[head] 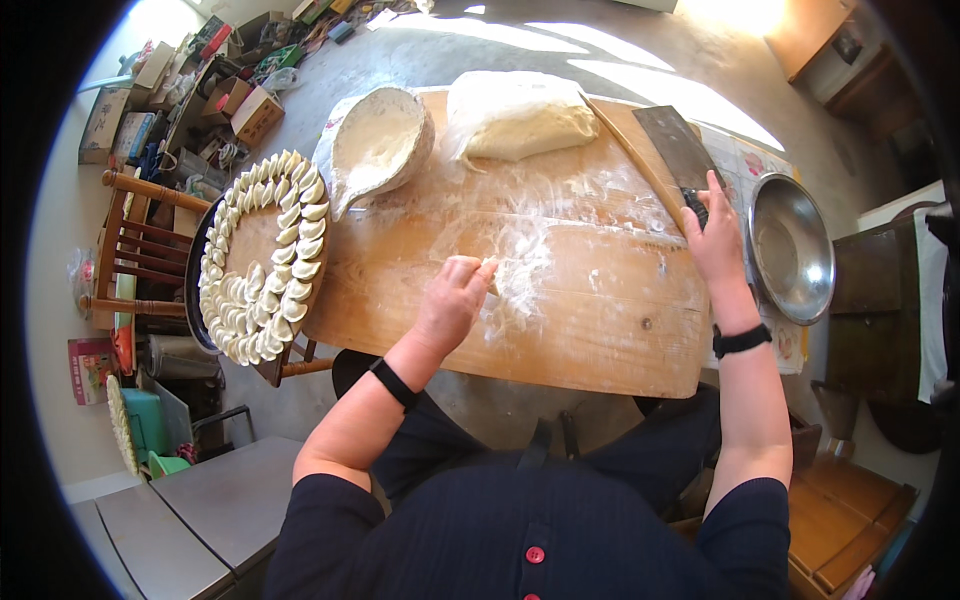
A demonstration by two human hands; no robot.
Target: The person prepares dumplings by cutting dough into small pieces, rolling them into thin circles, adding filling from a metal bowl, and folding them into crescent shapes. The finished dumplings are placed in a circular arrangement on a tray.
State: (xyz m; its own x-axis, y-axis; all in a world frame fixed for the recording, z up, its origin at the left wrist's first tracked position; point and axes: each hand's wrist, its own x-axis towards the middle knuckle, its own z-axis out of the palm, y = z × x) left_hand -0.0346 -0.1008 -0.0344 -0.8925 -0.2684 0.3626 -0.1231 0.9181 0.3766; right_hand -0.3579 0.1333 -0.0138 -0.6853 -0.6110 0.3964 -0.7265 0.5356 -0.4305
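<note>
My left hand is over the floured part of a wooden board, its fingertips pinched together; what may be between them is too small to tell. At the board's right edge, my right hand reaches to the dark handle of a cleaver, thumb and fingers spread around it; whether it grips is unclear. A thin wooden rolling pin lies slanted against the cleaver's left side. A large lump of dough, partly under a whitish cover, rests at the board's far edge. Left of it stands a bowl of flour.
A round tray of many crescent dumplings sits on a wooden chair at the left. To the right of the board is a steel basin on a flowered cloth. Cardboard boxes and clutter line the far left wall.
</note>
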